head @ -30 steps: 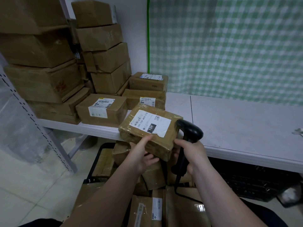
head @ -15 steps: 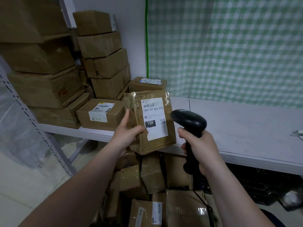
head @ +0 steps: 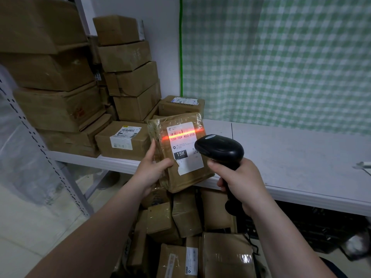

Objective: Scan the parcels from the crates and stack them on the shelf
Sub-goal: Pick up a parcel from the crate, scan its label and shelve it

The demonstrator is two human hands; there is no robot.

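Observation:
My left hand grips a brown taped parcel by its lower left edge and holds it upright in front of the white shelf. Its white label faces me, with a red scan line across the barcode near the top. My right hand grips the handle of a black barcode scanner, whose head points at the label from just to its right. Below my hands, several brown parcels lie piled up; whatever holds them is hidden.
Stacked cardboard boxes fill the left end of the shelf, with a labelled box at the front edge. A green checked curtain hangs behind. A perforated metal upright stands at left. A dark crate sits under the shelf.
The parcel went from lying flat in both hands to upright in my left hand. My right hand raised the scanner beside it, and a red scan line now crosses the label.

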